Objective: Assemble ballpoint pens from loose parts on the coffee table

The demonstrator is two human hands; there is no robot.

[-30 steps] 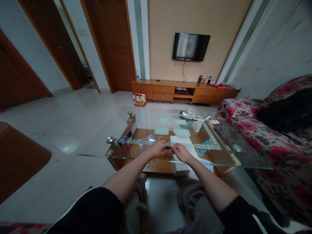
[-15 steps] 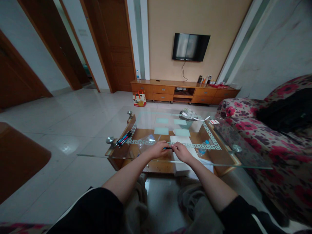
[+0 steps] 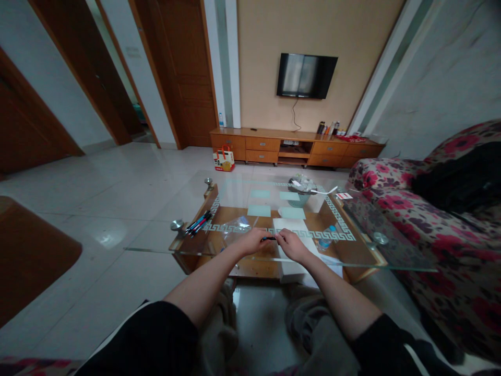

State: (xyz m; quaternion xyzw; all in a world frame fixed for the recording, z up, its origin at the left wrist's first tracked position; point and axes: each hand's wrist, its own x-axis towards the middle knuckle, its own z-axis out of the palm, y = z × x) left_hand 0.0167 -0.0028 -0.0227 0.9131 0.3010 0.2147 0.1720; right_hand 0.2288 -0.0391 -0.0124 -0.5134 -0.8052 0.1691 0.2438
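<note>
Near the front edge of the clear glass-topped bench [image 3: 376, 261], left hand [image 3: 253, 241] and right hand [image 3: 290, 245] each close their grip on a slim dark pen [image 3: 269, 238]; pulling apart could fling it off the edge.

Dim, flat indoor light; a soft glare patch sits on the glossy pale floor tiles [image 3: 106, 237] at lower left. Wide-angle distortion bends door frames at the edges; corners darken.
</note>
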